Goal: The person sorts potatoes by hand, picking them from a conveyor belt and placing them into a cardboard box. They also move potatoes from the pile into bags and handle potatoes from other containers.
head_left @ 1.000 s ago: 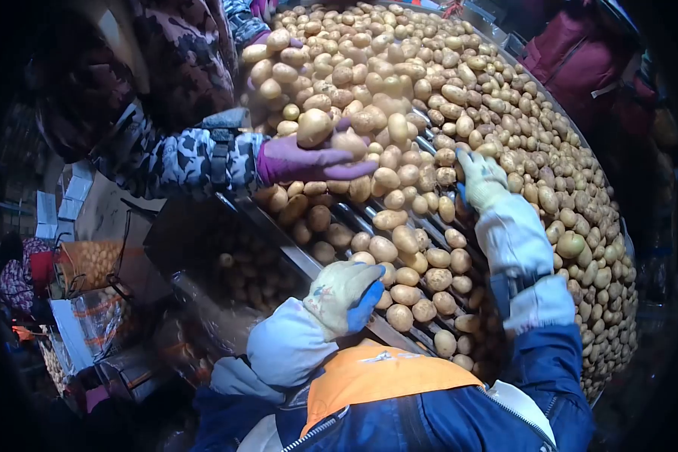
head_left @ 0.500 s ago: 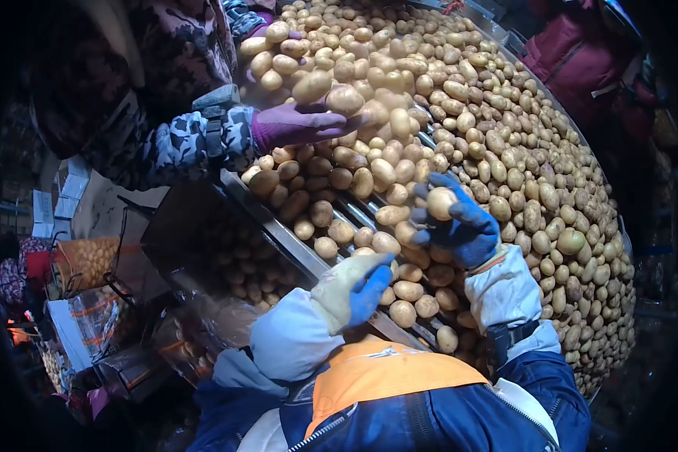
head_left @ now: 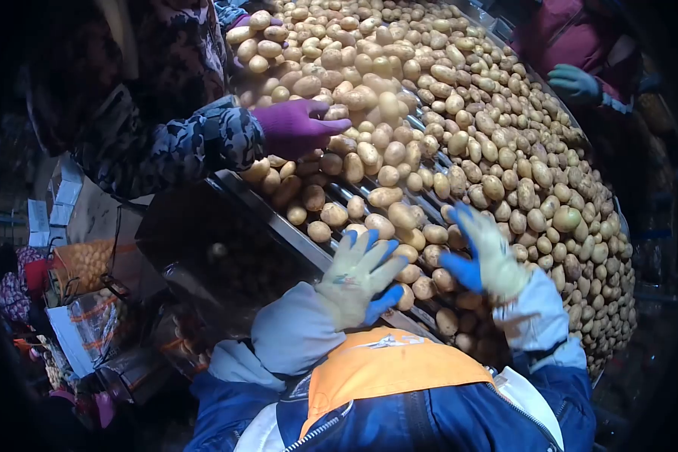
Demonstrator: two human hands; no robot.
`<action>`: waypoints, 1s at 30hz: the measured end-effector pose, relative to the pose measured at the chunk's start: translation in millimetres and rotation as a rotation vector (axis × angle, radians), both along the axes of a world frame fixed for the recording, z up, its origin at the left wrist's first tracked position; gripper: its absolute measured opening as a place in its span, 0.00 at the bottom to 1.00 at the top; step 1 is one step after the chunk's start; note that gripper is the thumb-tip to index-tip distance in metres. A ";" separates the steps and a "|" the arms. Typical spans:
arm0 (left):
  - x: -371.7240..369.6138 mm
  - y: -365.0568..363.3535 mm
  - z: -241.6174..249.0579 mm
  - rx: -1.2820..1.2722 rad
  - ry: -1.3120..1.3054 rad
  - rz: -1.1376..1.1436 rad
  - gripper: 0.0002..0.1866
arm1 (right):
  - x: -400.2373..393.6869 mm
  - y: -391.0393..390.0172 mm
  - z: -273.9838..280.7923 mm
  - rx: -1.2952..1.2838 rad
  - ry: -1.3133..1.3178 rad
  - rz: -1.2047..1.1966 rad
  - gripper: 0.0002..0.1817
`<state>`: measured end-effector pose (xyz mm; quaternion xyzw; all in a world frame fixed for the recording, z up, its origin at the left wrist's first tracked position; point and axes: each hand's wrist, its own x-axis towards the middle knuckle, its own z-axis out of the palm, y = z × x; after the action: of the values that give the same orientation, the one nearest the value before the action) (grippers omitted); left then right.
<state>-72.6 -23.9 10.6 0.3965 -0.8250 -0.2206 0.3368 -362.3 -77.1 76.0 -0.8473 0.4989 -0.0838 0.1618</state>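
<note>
A sorting table with metal rollers (head_left: pixel 354 197) carries a dense bed of pale brown potatoes (head_left: pixel 459 113). My left hand (head_left: pixel 358 275), in a cream glove with blue fingertips, hovers with fingers spread over the near potatoes at the table's lower edge. My right hand (head_left: pixel 486 256), in a matching glove, is spread open beside it, just above the potatoes, and holds nothing.
A co-worker in a camouflage sleeve reaches in from the left with a purple-gloved hand (head_left: pixel 297 126) on the potatoes. Another person's teal glove (head_left: pixel 574 83) rests at the far right edge. A dark chute (head_left: pixel 218 256) drops below the table's left; bagged potatoes (head_left: pixel 87 264) stand beyond.
My right hand held a potato half a second ago; now it is spread open and lower, nearer my body. My left hand's fingers have fanned out. The purple glove has pulled back left.
</note>
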 end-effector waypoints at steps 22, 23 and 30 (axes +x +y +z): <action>35.7 -81.4 -35.8 -0.004 -0.240 0.217 0.27 | 52.2 -68.4 -41.6 -0.118 0.020 0.146 0.34; 34.4 -69.5 -23.3 0.017 -0.193 0.226 0.26 | 34.4 -51.1 -24.7 -0.144 0.032 0.058 0.31; 18.8 -22.5 -18.6 -0.040 -0.110 0.136 0.21 | -74.1 101.9 58.5 0.261 0.438 -0.554 0.49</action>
<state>-53.8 -46.4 -8.0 0.4566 -0.8176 -0.1586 0.3128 -436.4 24.8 134.5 -0.6503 0.7384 0.1233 0.1290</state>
